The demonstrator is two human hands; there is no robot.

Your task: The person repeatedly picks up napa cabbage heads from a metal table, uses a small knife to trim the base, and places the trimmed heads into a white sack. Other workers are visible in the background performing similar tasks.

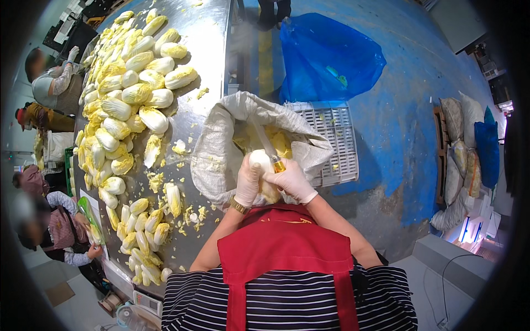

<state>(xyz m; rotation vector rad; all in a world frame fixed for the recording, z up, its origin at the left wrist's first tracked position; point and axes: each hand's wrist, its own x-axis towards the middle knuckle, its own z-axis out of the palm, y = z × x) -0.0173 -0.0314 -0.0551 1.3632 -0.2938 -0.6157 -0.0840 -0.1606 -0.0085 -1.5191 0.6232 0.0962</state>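
Observation:
My left hand (247, 182), in a pale glove, is closed around a napa cabbage head (261, 160) with its white base turned up. In my gloved right hand (292, 180) is a knife (265, 138) with a yellowish handle; its blade points away from me beside the cabbage, and the fingers also touch the cabbage. Both hands are over the open mouth of a white woven sack (213, 153), where yellow leaves (283, 142) lie. To the left, a large heap of trimmed napa cabbages (136, 93) covers much of a metal table (186, 120).
A white plastic crate (352, 145) stands right of the sack, with a blue plastic bag (331, 58) beyond it. Leaf scraps (156, 182) litter the table near me. Several co-workers are along the table's far left side. Filled sacks (453, 120) stand at the far right.

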